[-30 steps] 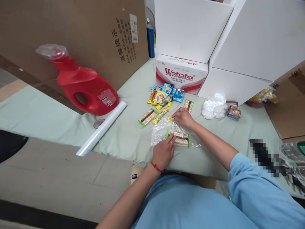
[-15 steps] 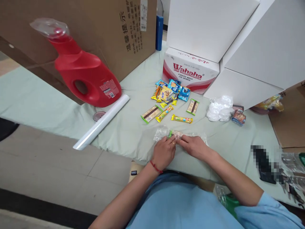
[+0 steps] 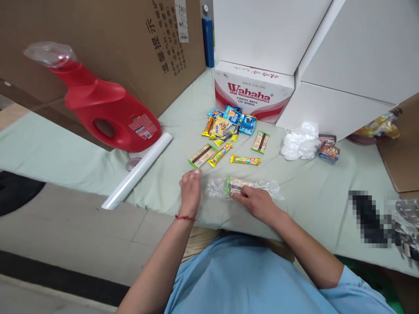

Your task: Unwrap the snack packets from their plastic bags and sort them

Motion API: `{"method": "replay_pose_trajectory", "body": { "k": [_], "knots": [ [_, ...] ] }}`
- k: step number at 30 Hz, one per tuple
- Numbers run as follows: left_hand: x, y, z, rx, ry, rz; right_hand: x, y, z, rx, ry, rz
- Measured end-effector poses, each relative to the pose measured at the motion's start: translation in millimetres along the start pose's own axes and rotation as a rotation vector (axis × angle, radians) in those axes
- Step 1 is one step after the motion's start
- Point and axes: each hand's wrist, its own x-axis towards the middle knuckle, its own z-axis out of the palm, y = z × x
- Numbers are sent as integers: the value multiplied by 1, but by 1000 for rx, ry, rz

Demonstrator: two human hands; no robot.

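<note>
A snack packet (image 3: 235, 185) with green ends lies on crinkled clear plastic (image 3: 216, 188) near the table's front edge. My right hand (image 3: 258, 203) is closed over its near side, fingertips pressing on it. To the left, apart from the packet, my left hand (image 3: 190, 187) is raised with fingers curled together; anything pinched there cannot be made out. Just beyond it lies a similar green-ended packet (image 3: 203, 155). Two yellow snack bars (image 3: 245, 160) and another green-ended packet (image 3: 261, 142) lie farther back.
Several blue and yellow snack packs (image 3: 220, 126) are piled before a Wahaha box (image 3: 252, 93). Left stand a red jug (image 3: 114, 113) and a white roll (image 3: 137, 170). White plastic bags (image 3: 300, 141) and small brown packs (image 3: 329, 152) lie right, beside white boxes (image 3: 343, 100).
My left hand has come away from the packet and moved left. My right hand stays on the packet, more of which now shows. The view has shifted slightly.
</note>
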Motion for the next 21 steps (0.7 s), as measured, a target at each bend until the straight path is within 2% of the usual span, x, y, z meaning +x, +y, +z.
{"method": "replay_pose_trajectory", "body": {
  "k": [2,4,6,10,13,16,19,21],
  "knots": [
    [-4,4,9,205,-84,70,0,0,-1,21,1,1],
    [-12,8,16,297,-131,130,0,0,-1,40,5,7],
    [-20,11,19,243,-135,163,0,0,0,57,14,11],
    [-37,25,21,-47,-221,142,0,-1,3,84,36,-3],
    [-52,41,32,-61,-306,227,-2,-3,7,139,78,-2],
    [-69,52,47,99,-378,449,-11,-4,9,294,171,-3],
    [-85,52,54,380,-388,634,-32,4,5,528,216,-78],
    [-95,46,56,527,-379,718,-45,15,2,664,308,0]
  ]
}}
